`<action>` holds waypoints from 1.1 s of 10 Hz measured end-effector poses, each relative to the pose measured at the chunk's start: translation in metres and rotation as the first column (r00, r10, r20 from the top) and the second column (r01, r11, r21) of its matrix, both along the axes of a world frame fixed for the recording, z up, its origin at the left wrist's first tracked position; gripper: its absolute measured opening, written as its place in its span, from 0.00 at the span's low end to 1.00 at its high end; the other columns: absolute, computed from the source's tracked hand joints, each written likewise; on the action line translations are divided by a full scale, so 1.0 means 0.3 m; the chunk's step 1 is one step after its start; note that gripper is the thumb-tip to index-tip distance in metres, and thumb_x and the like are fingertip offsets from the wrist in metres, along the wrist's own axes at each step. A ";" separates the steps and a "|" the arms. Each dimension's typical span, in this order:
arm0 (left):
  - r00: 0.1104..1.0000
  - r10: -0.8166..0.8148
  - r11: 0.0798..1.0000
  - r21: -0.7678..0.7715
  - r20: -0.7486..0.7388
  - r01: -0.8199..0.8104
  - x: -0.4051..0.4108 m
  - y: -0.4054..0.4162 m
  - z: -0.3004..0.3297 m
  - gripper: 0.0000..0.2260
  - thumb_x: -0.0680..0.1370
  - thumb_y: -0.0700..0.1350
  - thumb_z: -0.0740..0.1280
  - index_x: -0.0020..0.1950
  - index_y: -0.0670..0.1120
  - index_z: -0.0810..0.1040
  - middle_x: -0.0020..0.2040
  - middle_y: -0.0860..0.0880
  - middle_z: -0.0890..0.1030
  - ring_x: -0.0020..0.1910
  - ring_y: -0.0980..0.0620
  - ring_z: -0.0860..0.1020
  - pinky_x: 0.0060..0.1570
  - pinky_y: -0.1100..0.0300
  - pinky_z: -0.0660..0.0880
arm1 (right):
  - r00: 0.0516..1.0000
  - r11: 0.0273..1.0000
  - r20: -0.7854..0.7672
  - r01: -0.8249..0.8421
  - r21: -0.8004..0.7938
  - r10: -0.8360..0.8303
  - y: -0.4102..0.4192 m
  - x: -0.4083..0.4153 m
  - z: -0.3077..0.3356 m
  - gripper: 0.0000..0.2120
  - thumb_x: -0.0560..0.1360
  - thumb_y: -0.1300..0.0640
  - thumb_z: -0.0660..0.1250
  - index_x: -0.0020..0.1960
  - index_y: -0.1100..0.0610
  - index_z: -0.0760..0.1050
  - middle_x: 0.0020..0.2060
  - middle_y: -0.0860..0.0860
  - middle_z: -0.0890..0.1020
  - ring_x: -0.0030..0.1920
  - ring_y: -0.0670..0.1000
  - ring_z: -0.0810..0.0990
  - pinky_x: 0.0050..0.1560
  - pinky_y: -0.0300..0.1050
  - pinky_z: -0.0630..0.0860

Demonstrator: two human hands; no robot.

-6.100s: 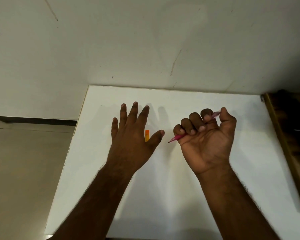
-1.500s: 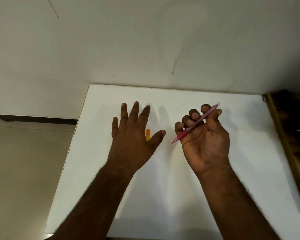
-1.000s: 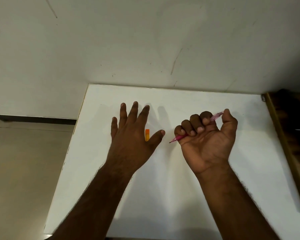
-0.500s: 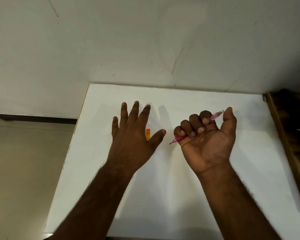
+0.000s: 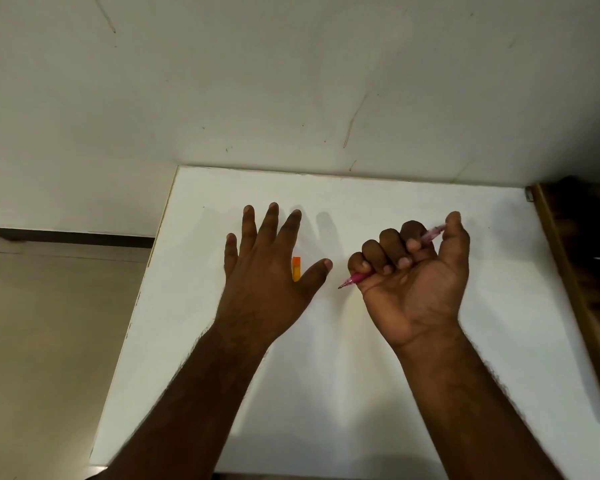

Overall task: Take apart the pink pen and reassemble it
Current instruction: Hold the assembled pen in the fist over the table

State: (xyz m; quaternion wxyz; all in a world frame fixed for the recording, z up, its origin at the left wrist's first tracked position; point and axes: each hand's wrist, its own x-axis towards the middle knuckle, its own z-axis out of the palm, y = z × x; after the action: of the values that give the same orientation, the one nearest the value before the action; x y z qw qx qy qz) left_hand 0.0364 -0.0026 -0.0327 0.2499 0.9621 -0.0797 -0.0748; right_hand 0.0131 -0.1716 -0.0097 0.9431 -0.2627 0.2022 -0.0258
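A plain off-white wall [image 5: 291, 81] fills the upper half of the view, marked by a few thin scratches. Below it lies one flat white rectangular worktop [image 5: 361, 393], its far edge against the wall; to its left is beige tiled floor [image 5: 49, 341], and along its right edge stands one dark wooden piece of furniture [image 5: 586, 258], too shadowed to tell what it is.

Two bare forearms reach in from the bottom edge, one on each side. The left hand [image 5: 267, 271] lies palm down on the worktop with all five fingers [image 5: 272, 223] spread out straight, gripping nothing. The right hand [image 5: 416, 282] is turned palm up, just right of the middle of the worktop, with its four fingers [image 5: 388, 247] curled tightly into the palm and the thumb standing up at the far right.

That closed right hand holds the one slim translucent pink plastic pen [image 5: 355, 278]. Its long axis runs on a slant from lower left to upper right. The dark writing tip points down and left, toward the left hand's thumb, and sticks out below the little finger; the other end shows between the index finger and the thumb. Whether the tip touches the worktop cannot be told.

One small orange and yellow oblong piece [image 5: 296, 269] lies on the worktop in the gap between the left index finger and thumb, its long axis pointing toward the wall.
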 end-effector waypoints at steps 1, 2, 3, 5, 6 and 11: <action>1.000 -0.001 1.000 -0.003 -0.003 0.000 -0.001 -0.001 0.001 0.37 0.76 0.70 0.57 0.81 0.56 0.52 0.83 0.51 0.48 0.81 0.49 0.38 0.77 0.42 0.43 | 1.000 1.000 -0.006 -0.008 -0.005 0.008 -0.003 0.000 0.000 0.26 0.79 0.36 0.57 0.32 0.54 0.63 0.25 0.49 0.61 0.29 0.51 0.57 0.34 0.46 0.64; 1.000 -0.001 1.000 -0.005 -0.004 0.001 -0.002 0.000 0.003 0.37 0.77 0.69 0.57 0.81 0.56 0.52 0.83 0.51 0.48 0.81 0.49 0.38 0.77 0.42 0.43 | 1.000 1.000 0.000 -0.017 -0.003 0.017 -0.001 0.000 0.001 0.24 0.80 0.39 0.57 0.32 0.54 0.63 0.25 0.49 0.61 0.29 0.51 0.57 0.34 0.46 0.65; 1.000 0.002 1.000 -0.007 -0.001 -0.002 -0.002 0.001 0.003 0.37 0.77 0.69 0.58 0.81 0.56 0.52 0.83 0.51 0.49 0.81 0.49 0.38 0.77 0.42 0.43 | 0.999 0.999 -0.003 -0.032 0.007 0.032 0.002 0.000 0.004 0.26 0.79 0.35 0.57 0.33 0.54 0.64 0.26 0.49 0.61 0.30 0.51 0.57 0.34 0.46 0.65; 1.000 -0.001 1.000 -0.010 -0.002 0.001 0.000 0.001 -0.001 0.37 0.77 0.69 0.57 0.81 0.56 0.52 0.83 0.51 0.49 0.81 0.49 0.38 0.77 0.42 0.43 | 0.999 0.999 0.009 -0.038 -0.002 0.038 0.004 0.000 0.005 0.25 0.79 0.37 0.57 0.32 0.54 0.63 0.26 0.49 0.61 0.29 0.51 0.57 0.34 0.46 0.66; 1.000 0.000 1.000 -0.011 0.002 0.000 0.000 0.001 -0.001 0.37 0.77 0.69 0.57 0.81 0.56 0.52 0.83 0.51 0.49 0.81 0.49 0.38 0.77 0.43 0.42 | 0.999 0.999 0.002 -0.036 0.006 0.036 0.002 -0.001 0.003 0.27 0.79 0.35 0.57 0.32 0.55 0.62 0.25 0.49 0.60 0.29 0.51 0.56 0.34 0.46 0.64; 1.000 -0.001 1.000 -0.014 -0.001 0.001 0.001 -0.004 0.006 0.37 0.77 0.69 0.57 0.81 0.56 0.52 0.83 0.51 0.49 0.81 0.49 0.38 0.77 0.43 0.42 | 0.999 0.999 -0.011 -0.035 0.013 0.035 -0.002 -0.001 0.007 0.29 0.78 0.33 0.57 0.31 0.55 0.61 0.25 0.49 0.59 0.28 0.51 0.56 0.33 0.46 0.64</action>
State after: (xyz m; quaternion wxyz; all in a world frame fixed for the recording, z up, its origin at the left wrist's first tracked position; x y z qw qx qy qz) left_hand 0.0366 -0.0037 -0.0310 0.2565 0.9603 -0.0804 -0.0748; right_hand 0.0129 -0.1721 -0.0075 0.9440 -0.2602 0.2028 -0.0064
